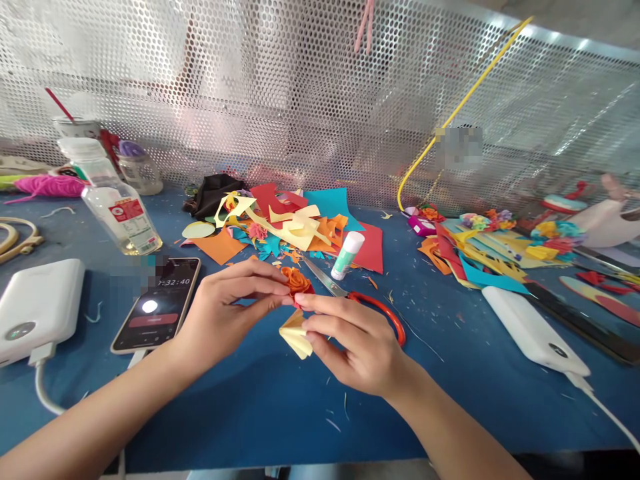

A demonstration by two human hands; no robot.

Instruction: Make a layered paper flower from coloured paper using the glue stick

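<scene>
Between my two hands is an orange paper flower with curled petals and some red at its lower edge. The fingers of my left hand are closed on its left side. My right hand pinches a folded pale yellow paper piece, while its index finger touches the flower's lower right. Just behind the hands lie scissors with red handles, their blades pointing away to the left. A white and green glue stick stands tilted beside the blades.
Coloured paper scraps are heaped behind the scissors. At left are a phone, a clear bottle and a white power bank. Another power bank and more cut paper lie at right. A perforated metal panel backs the blue table.
</scene>
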